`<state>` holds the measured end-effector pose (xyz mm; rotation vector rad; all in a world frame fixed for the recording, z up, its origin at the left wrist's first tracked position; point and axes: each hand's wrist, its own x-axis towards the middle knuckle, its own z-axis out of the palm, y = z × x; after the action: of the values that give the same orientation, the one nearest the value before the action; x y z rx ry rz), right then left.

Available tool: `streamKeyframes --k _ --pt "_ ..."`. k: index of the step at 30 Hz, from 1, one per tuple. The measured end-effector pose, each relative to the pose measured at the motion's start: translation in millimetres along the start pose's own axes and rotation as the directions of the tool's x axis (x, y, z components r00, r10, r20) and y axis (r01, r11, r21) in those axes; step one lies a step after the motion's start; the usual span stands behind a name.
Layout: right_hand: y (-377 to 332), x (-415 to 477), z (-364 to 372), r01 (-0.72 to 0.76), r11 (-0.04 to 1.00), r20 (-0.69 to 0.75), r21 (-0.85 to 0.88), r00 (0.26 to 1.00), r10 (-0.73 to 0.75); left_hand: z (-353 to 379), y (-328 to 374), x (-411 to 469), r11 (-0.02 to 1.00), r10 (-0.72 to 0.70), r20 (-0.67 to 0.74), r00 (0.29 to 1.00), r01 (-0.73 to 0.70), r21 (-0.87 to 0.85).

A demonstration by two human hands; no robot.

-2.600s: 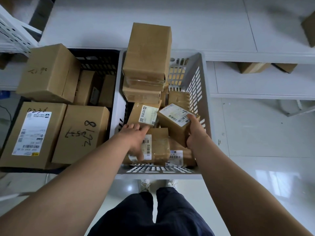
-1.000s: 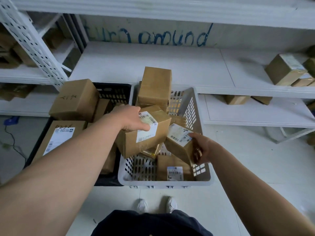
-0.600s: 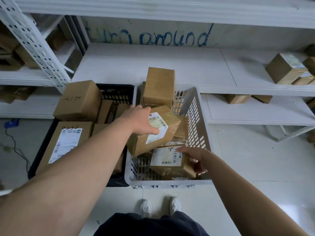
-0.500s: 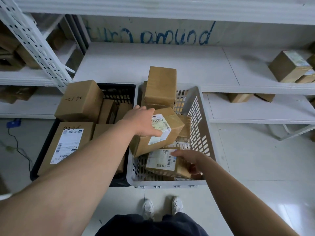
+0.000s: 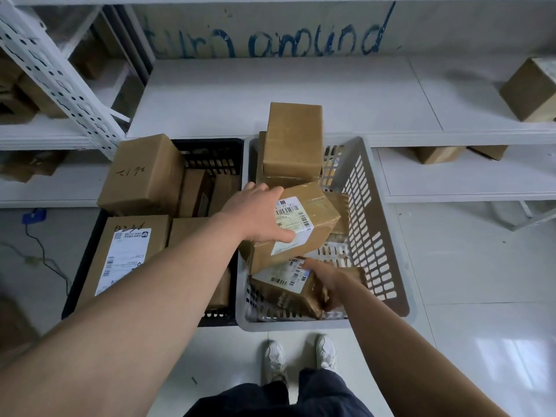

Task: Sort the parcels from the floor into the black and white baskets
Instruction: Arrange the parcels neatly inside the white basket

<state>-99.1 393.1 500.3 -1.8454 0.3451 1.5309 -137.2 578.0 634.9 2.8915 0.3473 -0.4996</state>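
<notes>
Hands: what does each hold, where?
Left hand grips the tilted labelled parcel by its left edge; right hand holds the lower parcel by its right end.

Inside the white basket [image 5: 365, 212], the upper parcel [image 5: 314, 225] covers part of the lower parcel's [image 5: 285, 294] label [image 5: 281, 275] (its print is blurred anyway); the right hand [image 5: 334, 279] gripping it is blurred too.

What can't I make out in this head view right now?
Head view:
Label on upper parcel in left hand: too small.
Black basket floor: covered by boxes and the left forearm.
Shelf box: cut by right edge.
White basket floor: mostly under the lower parcel and the right hand.
</notes>
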Motion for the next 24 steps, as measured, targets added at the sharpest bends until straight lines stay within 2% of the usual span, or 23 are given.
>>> streamKeyframes --k 3,6,8,11,13,16,19,21,24 --pt "2 5 -9 0.007 1.0 0.01 0.02 1.0 -0.007 0 -3 3 1.0 0.019 -0.006 1.0 -0.018 0.003" --pt "1 16 -21 0.156 0.988 -0.076 0.013 0.985 -0.155 1 -3 6 0.999 0.032 -0.002 0.999 -0.032 0.001" --pt "0 17 -22 0.198 0.98 -0.095 -0.004 0.976 -0.198 1 -3 6 1.0 0.031 0.002 1.0 -0.031 -0.006" --pt "2 14 -13 0.158 0.987 -0.016 -0.005 0.987 -0.159 1 -3 8 0.999 0.029 0.002 1.0 -0.029 -0.017" --pt "6 10 -4 0.118 0.993 -0.015 0.016 0.993 -0.118 1 -3 9 0.999 0.032 0.007 0.999 -0.032 -0.011" --pt "17 33 -5 0.105 0.991 -0.149 -0.085 0.982 -0.117 1 -1 12 0.999 0.036 0.011 0.999 -0.036 0.0" --pt "32 76 -9 0.015 0.977 -0.296 -0.213 0.952 -0.079 1 0 13 0.999 0.039 0.015 0.999 -0.039 0.009" --pt "18 34 2 -0.002 0.944 -0.332 -0.329 0.936 -0.114 1 1 13 0.999 0.038 0.014 0.999 -0.039 0.014" --pt "5 6 12 -0.025 0.918 -0.379 -0.395 0.915 -0.138 0 1 12 0.999 0.037 0.019 0.999 -0.037 0.014"
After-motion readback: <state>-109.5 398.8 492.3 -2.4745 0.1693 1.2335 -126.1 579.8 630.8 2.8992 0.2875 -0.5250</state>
